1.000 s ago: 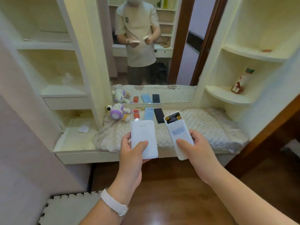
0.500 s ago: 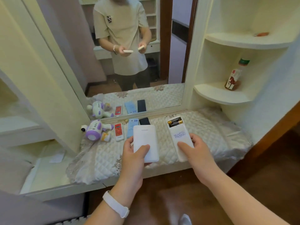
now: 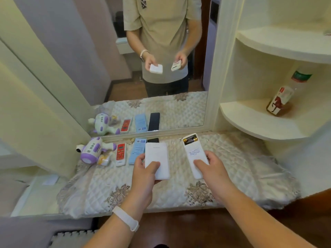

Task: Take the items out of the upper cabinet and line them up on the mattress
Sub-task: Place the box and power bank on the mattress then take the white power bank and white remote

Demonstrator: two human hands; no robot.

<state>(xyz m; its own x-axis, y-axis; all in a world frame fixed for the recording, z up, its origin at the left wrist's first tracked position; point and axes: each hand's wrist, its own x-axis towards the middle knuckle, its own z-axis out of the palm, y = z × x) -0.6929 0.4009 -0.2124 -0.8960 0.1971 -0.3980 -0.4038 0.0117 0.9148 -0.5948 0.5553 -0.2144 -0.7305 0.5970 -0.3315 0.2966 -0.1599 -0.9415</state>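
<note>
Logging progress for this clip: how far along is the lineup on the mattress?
Done: four items sit in a row by the mirror on the mattress: a purple toy, a red remote, a blue pack and a black item.

In hand: left hand has a grip on a white power bank; right hand holds a white remote, batteries exposed.

Left: set both down in the row. The upper cabinet is out of view.

The quilted mattress (image 3: pixel 232 161) lies bare to the right of the black device (image 3: pixel 153 140), open up to the mirror (image 3: pixel 143 86). The purple toy (image 3: pixel 93 151), red remote (image 3: pixel 120 153) and blue card (image 3: pixel 137 153) crowd its left rear, and the lower corner shelf (image 3: pixel 254 122) overhangs the far right.
</note>
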